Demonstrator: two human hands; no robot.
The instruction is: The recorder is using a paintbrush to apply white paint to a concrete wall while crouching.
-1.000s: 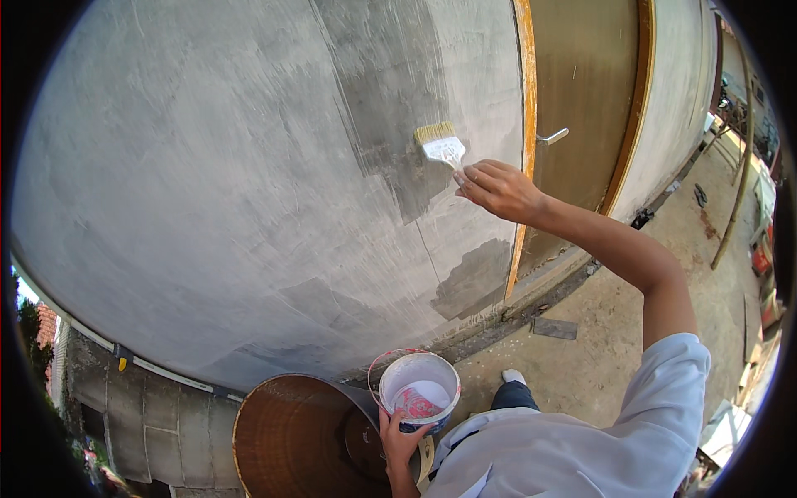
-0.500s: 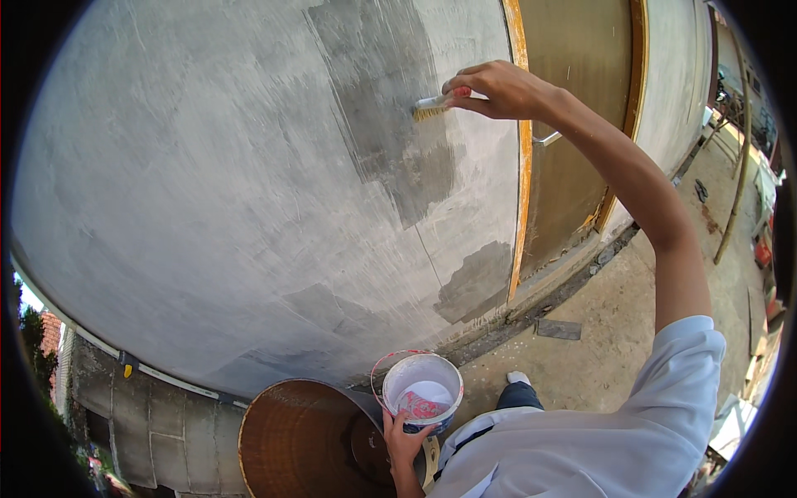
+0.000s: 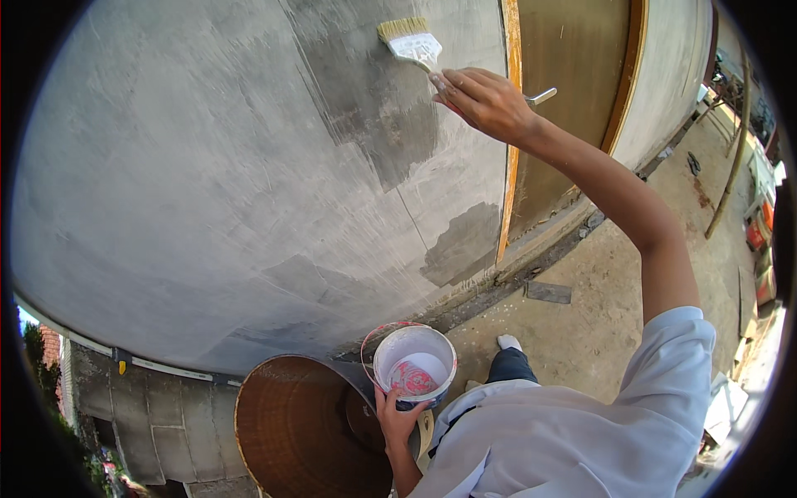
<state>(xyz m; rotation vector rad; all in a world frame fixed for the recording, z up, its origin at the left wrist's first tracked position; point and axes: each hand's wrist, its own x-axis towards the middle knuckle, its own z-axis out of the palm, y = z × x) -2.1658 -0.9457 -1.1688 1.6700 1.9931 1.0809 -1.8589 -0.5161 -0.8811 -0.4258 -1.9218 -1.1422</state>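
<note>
My right hand (image 3: 480,103) grips the handle of a wide paintbrush (image 3: 409,43) with pale bristles, held high against the plastered grey wall (image 3: 183,166) on a darker, damp-looking patch (image 3: 357,83), left of the door frame (image 3: 511,66). My left hand (image 3: 394,419) holds a small white bucket (image 3: 440,365) with a red wire handle, containing pale liquid and a pink patch. The bucket is beside the rim of a large rusty drum (image 3: 270,415).
A brown door (image 3: 564,75) with a metal handle (image 3: 541,97) stands at right. The concrete ground (image 3: 614,315) has a flat offcut (image 3: 548,292), a sandal (image 3: 694,164) and a leaning pole (image 3: 729,183). Grey paving (image 3: 133,432) lies lower left.
The brush has moved up and leftward on the wall, turning edge-on midway and showing its flat face again now. My left hand still holds the bucket. The view has shifted slightly.
</note>
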